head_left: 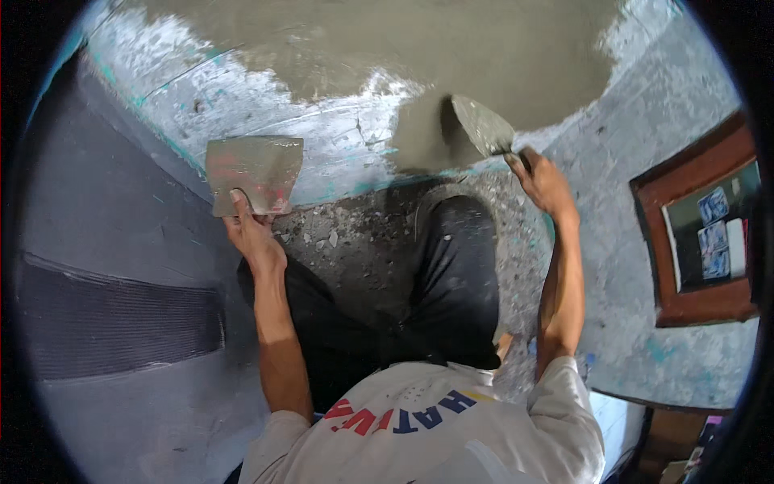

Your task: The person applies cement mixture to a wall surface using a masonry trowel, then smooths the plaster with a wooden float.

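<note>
My left hand (pixel 252 226) is closed on the lower edge of a flat, roughly square plate (pixel 254 173), smeared with grey mortar and showing faint reddish patches. Its thumb lies on the plate's face. My right hand (pixel 548 189) grips the handle of a pointed trowel (pixel 482 127), whose mortar-coated blade tilts up and left. The blade casts a shadow on the wet grey plaster (pixel 451 56) spread over the wall in front of me; whether it touches the wall I cannot tell. Below the plaster, bare wall (pixel 339 129) shows whitish and scraped.
Rubble and plaster crumbs (pixel 339 230) cover the floor along the wall's foot, around my knees. A dark ribbed panel (pixel 121 323) is on the left wall. At the right, a brown wooden frame (pixel 657 242) borders a recess holding blue-and-white packets (pixel 713 238).
</note>
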The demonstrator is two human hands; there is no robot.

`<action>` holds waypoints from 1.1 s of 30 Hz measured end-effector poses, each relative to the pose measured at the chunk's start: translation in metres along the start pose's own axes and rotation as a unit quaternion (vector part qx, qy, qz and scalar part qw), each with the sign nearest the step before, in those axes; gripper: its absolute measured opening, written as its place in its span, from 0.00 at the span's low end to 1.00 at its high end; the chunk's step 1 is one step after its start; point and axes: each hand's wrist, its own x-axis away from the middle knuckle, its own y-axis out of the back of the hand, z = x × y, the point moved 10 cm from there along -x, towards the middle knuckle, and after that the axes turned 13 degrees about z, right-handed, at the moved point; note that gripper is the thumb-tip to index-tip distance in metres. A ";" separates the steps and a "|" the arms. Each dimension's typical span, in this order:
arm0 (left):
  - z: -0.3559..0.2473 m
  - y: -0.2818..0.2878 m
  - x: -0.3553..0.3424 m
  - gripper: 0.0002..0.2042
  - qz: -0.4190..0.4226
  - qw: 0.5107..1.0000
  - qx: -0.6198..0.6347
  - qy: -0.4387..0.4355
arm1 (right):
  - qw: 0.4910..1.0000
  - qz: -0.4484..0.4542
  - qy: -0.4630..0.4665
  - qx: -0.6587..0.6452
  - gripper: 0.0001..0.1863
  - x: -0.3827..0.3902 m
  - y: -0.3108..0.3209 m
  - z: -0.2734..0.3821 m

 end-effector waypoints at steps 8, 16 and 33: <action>0.014 -0.009 -0.002 0.25 -0.032 0.999 0.041 -0.002 | 0.977 -0.011 0.181 0.108 0.23 -0.046 0.012 0.157; 0.004 -0.006 0.001 0.23 -0.043 0.997 0.061 -0.013 | 0.954 -0.145 0.260 0.042 0.25 -0.094 0.048 0.247; -0.024 0.010 0.004 0.25 -0.051 0.995 0.064 -0.051 | 0.902 0.347 0.127 0.221 0.17 -0.089 -0.104 0.226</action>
